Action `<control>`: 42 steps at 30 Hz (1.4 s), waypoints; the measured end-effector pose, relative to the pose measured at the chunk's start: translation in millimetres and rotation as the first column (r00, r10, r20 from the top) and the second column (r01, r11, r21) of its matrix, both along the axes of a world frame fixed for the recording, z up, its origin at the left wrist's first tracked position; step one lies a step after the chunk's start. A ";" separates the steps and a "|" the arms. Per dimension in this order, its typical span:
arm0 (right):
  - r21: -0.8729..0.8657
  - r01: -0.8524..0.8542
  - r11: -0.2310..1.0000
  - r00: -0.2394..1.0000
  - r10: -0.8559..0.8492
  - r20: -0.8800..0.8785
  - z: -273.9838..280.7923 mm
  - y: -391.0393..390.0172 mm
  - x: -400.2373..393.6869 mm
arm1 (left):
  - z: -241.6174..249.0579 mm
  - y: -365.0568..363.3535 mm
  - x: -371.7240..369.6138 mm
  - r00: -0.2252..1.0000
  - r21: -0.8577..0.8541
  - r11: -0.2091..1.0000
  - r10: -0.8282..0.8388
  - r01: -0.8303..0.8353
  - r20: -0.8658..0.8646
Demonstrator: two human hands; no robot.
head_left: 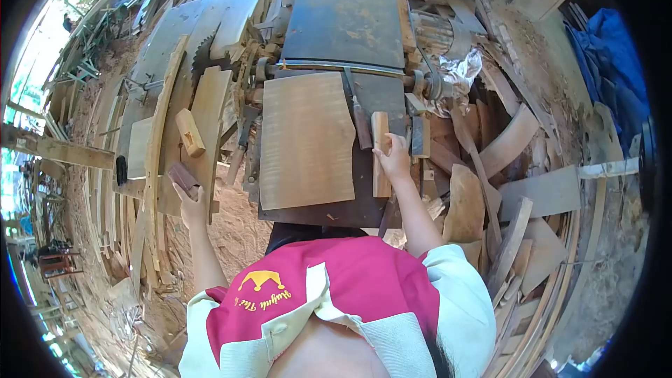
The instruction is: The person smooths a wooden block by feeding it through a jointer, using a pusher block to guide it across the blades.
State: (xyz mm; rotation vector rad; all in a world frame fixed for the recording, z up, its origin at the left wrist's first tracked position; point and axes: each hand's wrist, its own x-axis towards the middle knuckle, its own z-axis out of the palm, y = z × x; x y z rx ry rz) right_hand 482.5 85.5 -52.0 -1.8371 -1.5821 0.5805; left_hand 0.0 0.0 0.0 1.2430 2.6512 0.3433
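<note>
My left hand (193, 207) is closed around the near end of a small reddish-brown block (183, 177), over the boards at left. A pale wooden block with a dark notch (190, 133) lies just beyond it. On the machine's near table, my right hand (394, 159) grips a narrow light wooden bar (380, 147) from its right side, thumb and fingers against it. Left of that bar lies a tool with a wooden handle (361, 124) and a dark flat blade, perhaps a chisel. A wide flat board (306, 143) covers much of the table.
Beyond the near table is the machine's blue-grey far table (341, 17). A toothed saw blade (203, 54) stands up at the left bench. Offcuts (465, 199) pile up at right, near a blue tarp (612, 56). Sawdust (234, 203) covers the ground.
</note>
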 end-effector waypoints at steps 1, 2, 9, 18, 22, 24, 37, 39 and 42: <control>-0.007 0.011 1.000 1.000 -0.011 -0.023 3.4 -2.5 -1.8 | 2.6 -2.0 0.5 1.000 0.009 1.000 0.024 -0.024 0.001; -0.011 0.023 1.000 0.999 -0.024 -0.045 6.5 -4.7 -3.5 | 4.8 -3.2 1.0 0.999 0.020 0.999 0.047 -0.047 0.002; 0.104 -0.001 0.995 1.000 0.001 0.001 -3.9 2.6 -2.6 | -8.2 7.9 7.5 1.000 0.040 0.999 0.018 -0.017 -0.016; 0.023 0.001 1.000 1.000 -0.002 0.017 20.0 -3.0 -4.0 | -7.4 6.6 3.9 1.000 -0.026 0.999 0.020 -0.019 0.017; 0.063 0.213 0.975 0.971 -0.218 0.096 29.4 -28.6 13.1 | 1.4 10.3 -6.4 0.999 -0.196 0.981 -0.002 -0.006 -0.043; -0.046 0.287 0.957 0.953 -0.281 0.110 22.3 -50.3 29.6 | 14.0 16.8 -9.6 0.989 -0.362 0.932 -0.041 -0.014 -0.145; -0.489 0.197 0.850 0.973 -0.107 0.206 8.9 -119.7 15.1 | 27.6 26.4 -27.4 0.958 0.002 0.964 -0.264 0.266 -0.108; -0.426 0.190 0.884 0.968 -0.096 0.232 -2.9 -123.8 20.8 | 29.7 22.4 -23.3 0.976 -0.100 0.980 -0.183 0.172 -0.121; -0.607 0.070 0.791 0.967 -0.203 -0.153 -15.5 -119.6 42.7 | 28.2 17.6 -23.6 0.997 -0.144 0.986 -0.083 0.083 0.009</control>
